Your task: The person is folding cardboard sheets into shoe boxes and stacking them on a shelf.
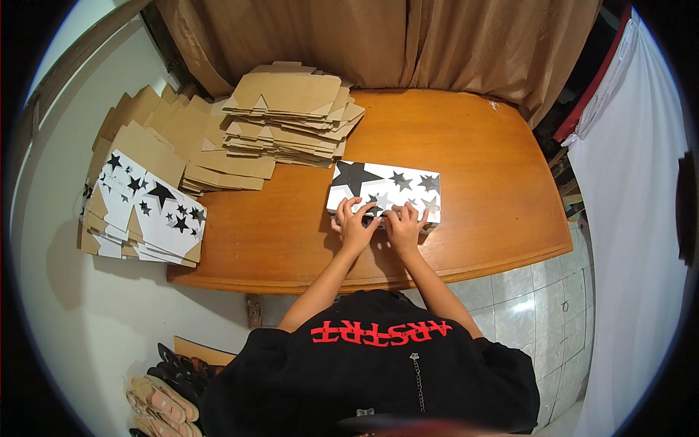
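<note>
A white cardboard box [382,188] printed with black and grey stars sits closed on the wooden table in front of me. My left hand [354,229] grips its near side toward the left, fingers curled over the top and thumb at the front edge. Close beside it, my right hand [404,229] holds the same near edge, its fingertips bent onto the top. The two thumbs almost meet near the middle of that edge. My hands partly hide the box's front face.
Flattened brown cardboard pieces [284,95] are piled at the table's back left. More flat sheets with star print [156,211] overhang the left edge. The brown wooden table [473,182] has a curtain [473,44] behind it. Sandals [164,397] lie at the lower left.
</note>
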Motion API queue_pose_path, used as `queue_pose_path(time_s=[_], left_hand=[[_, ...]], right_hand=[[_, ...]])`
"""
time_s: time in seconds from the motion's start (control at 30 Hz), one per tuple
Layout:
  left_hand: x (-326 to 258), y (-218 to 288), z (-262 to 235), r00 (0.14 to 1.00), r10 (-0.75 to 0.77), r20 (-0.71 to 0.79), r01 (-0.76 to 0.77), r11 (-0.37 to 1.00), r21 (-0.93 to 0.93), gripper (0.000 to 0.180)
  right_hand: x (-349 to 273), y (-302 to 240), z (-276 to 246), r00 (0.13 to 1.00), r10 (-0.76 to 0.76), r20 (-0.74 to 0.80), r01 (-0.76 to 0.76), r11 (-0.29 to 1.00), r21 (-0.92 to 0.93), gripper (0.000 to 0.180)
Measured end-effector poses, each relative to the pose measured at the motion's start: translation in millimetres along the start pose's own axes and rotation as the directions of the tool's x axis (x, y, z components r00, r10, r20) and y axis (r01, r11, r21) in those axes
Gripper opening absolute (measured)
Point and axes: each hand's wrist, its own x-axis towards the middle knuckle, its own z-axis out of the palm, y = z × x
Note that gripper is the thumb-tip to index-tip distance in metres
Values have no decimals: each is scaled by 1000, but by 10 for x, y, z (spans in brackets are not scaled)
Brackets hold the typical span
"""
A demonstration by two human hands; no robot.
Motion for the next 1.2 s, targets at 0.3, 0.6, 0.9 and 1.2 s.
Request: queue_pose_path(time_s=[0.3, 0.6, 0.9, 1.2], left_hand=[[49, 50, -14, 995, -62, 74, 58, 997, 54, 30], [-22, -139, 63, 996, 87, -27, -85, 994, 69, 32], [-18, -196, 211, 990, 103, -100, -102, 995, 18, 29], [-18, -372, -178, 962, 66, -265, -65, 998, 16, 20]], right_hand=[[-5, 81, 97, 997, -72, -33, 68, 992, -108, 14], [-64, 100, 67, 999, -34, -3, 34, 994, 99, 13], [-40, 4, 37, 1000, 15, -27, -15, 1000, -19, 12], [-38, -350, -709, 863, -188, 470, 55, 958, 281, 40]])
